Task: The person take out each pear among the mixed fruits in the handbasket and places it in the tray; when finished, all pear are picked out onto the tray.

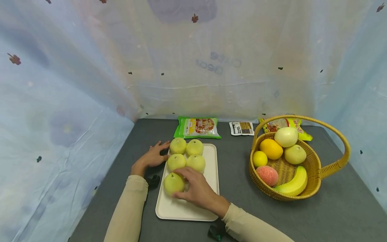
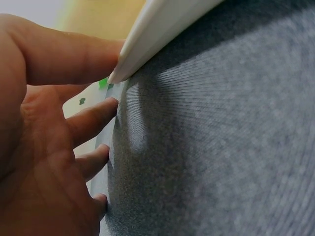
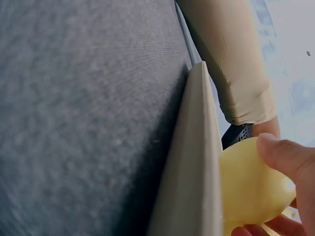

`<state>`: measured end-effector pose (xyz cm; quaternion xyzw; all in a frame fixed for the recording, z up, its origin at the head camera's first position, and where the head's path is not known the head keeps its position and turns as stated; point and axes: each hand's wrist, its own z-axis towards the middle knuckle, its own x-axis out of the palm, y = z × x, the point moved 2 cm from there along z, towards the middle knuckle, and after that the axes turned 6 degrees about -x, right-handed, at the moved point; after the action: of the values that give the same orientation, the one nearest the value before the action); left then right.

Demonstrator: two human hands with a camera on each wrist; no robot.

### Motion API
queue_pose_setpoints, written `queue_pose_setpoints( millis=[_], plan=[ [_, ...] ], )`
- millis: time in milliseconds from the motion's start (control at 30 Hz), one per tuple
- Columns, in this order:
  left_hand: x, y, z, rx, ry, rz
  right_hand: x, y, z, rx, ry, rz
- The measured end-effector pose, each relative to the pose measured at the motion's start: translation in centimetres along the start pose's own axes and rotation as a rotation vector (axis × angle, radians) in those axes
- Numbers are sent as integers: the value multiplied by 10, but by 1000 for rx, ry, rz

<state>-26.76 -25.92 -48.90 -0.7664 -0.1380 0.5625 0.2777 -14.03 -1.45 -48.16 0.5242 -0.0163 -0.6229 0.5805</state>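
A cream rectangular tray holds several pale yellow-green round fruits with small stem ends. My right hand curls around the nearest fruit, at the tray's left side; in the right wrist view the thumb lies on this fruit and the fingertips are beneath it. At the tray's far left edge rests my left hand, its fingers spread. In the left wrist view the thumb touches the tray rim and the other fingertips meet the dark table.
A wicker basket with a tall handle stands at right, holding a banana, an orange, a lemon, a pink round fruit and pale fruits. Behind lie a green food packet, a small white packet and a yellow packet.
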Motion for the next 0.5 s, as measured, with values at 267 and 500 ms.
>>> queue_pose_setpoints(
  millis=[267, 500],
  plan=[
    [1, 3, 1, -1, 9, -18, -1, 5, 0, -3, -27, -73],
    [3, 12, 7, 29, -2, -33, 0, 5, 2, 2, -64, -155]
  ],
)
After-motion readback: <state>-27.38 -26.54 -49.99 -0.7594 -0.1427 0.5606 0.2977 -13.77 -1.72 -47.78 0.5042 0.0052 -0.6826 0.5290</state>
